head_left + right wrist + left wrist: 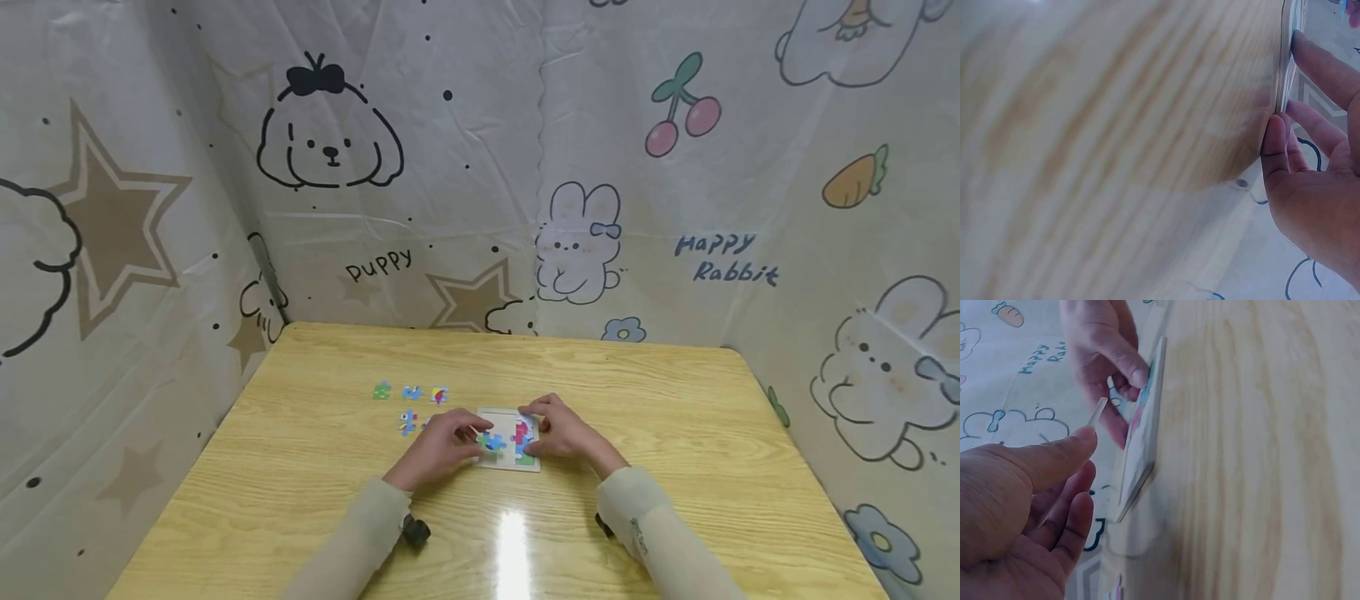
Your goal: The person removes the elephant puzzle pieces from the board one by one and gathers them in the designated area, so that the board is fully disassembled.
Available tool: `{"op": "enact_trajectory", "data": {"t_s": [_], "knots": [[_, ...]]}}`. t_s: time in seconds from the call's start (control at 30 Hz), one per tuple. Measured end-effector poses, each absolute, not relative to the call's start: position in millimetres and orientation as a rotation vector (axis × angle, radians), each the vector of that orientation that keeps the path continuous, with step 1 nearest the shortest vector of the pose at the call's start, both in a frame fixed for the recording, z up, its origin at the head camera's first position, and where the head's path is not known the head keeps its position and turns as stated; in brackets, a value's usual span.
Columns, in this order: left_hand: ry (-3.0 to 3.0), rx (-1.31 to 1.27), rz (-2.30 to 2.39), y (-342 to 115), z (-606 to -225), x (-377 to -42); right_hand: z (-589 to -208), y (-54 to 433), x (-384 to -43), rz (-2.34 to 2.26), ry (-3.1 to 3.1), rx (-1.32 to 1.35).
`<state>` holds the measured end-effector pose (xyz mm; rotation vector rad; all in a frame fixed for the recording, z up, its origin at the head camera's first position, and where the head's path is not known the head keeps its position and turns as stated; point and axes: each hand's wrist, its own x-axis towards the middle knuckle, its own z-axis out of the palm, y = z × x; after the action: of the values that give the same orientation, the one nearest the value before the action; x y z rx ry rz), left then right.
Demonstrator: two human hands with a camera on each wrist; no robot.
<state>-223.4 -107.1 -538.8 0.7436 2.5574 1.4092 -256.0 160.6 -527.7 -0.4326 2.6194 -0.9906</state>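
Loose puzzle piece (426, 423), middle of head view: mostly hidden behind left hand (444, 446). Puzzle board (498, 418), same area: right side partly covered by right hand (566, 432). Sleeve lettering (638, 537), lower right: illegibly small. Animal print (851, 54), upper right: cut by top edge.

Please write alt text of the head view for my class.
A person's left hand holds a puzzle piece over a partly filled puzzle board on a wooden table; the right hand holds the board's edge. Loose pieces lie further left.
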Motion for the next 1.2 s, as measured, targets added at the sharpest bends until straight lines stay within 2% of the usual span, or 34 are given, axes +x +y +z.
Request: {"op": "enact_trajectory", "data": {"t_s": [0.57, 1.2], "knots": [[2.616, 0.753, 1.511, -160, -537, -228, -530, 159, -258, -0.985, 2.611, -0.426], [2.750, 0.552, 1.451, -230, -540, -226, -527, 160, -254, -0.992, 2.612, -0.429]]}}
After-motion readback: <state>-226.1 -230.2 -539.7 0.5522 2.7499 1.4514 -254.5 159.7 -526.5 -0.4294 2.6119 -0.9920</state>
